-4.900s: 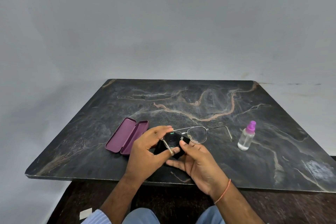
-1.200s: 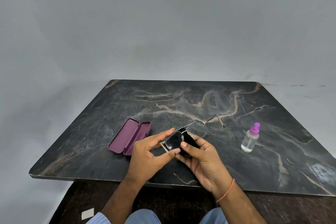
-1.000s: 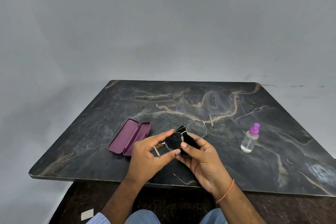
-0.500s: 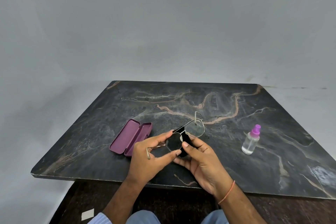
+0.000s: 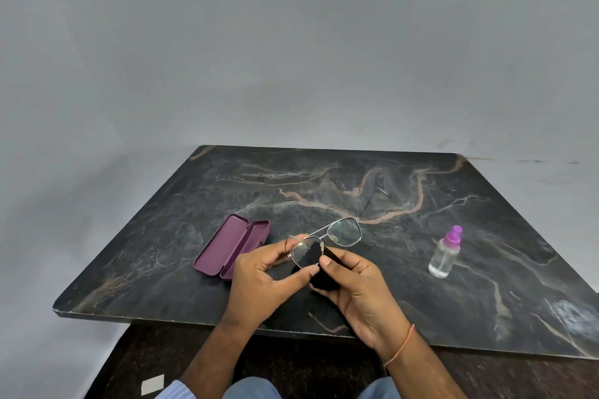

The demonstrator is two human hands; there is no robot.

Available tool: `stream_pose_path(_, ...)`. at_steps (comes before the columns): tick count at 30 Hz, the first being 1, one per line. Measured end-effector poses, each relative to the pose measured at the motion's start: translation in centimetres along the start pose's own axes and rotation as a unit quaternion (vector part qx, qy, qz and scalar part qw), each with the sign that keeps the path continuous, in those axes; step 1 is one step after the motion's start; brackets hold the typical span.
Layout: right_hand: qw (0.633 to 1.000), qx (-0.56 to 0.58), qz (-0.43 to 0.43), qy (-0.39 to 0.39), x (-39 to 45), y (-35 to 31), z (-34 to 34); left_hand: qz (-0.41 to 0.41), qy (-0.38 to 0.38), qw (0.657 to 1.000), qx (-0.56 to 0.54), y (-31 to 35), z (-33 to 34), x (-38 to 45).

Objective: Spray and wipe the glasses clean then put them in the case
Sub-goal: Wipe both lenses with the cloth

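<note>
At the left of the middle of the frame, the open purple hard glasses case (image 5: 232, 249) lies on the dark marble surface (image 5: 324, 178) with pale brown veins, its two halves spread flat and the inside facing up. Nothing is in it. Just to the right of the case, a little below it in the frame, is my left hand (image 5: 263, 278). Its fingers are closed on the left end of the thin silver metal-frame glasses (image 5: 324, 244), at the rim of the nearer lens, with the thumb below and the index finger above. The glasses are lifted above the surface and tilted, so the other lens points to the upper right and is free. Behind the nearer lens I see the black cleaning cloth (image 5: 319, 269), pressed against the glass. My right hand (image 5: 359, 291) is clamped on this cloth, the thumb on top and the other fingers under it, and the two hands are almost touching at the thumbs. An orange thread is around the right wrist. Well apart at the right of the frame, the small clear spray bottle (image 5: 444, 254) with a purple cap stands upright on the surface.
</note>
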State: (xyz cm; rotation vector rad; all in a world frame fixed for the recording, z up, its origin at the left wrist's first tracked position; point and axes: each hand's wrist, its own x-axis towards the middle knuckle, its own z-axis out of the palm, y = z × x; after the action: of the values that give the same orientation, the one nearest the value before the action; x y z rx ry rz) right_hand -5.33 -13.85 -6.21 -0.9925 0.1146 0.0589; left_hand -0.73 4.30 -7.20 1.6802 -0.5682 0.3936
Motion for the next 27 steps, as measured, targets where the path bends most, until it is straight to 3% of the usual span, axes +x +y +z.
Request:
stream_pose_path(6,0.995,0.092,-0.011,0.034,-0.4,-0.8,-0.1,-0.035,0.032,0.998,-0.045,-0.3,-0.5,-0.2)
stream_pose_path(11,0.981,0.172,0.000,0.084,-0.3,-2.2,-0.8,-0.018,0.020,0.999,-0.027,-0.2,-0.3,-0.2)
stream_pose_path(18,0.991,0.087,-0.006,0.098,-0.6,-3.2,-0.9,0.008,0.018,0.999,-0.025,-0.4,-0.4,-0.3)
stream_pose_path(27,0.988,0.084,0.013,0.126,-0.8,-3.7,-0.3,0.008,0.011,1.000,-0.027,0.2,-0.4,-0.4)
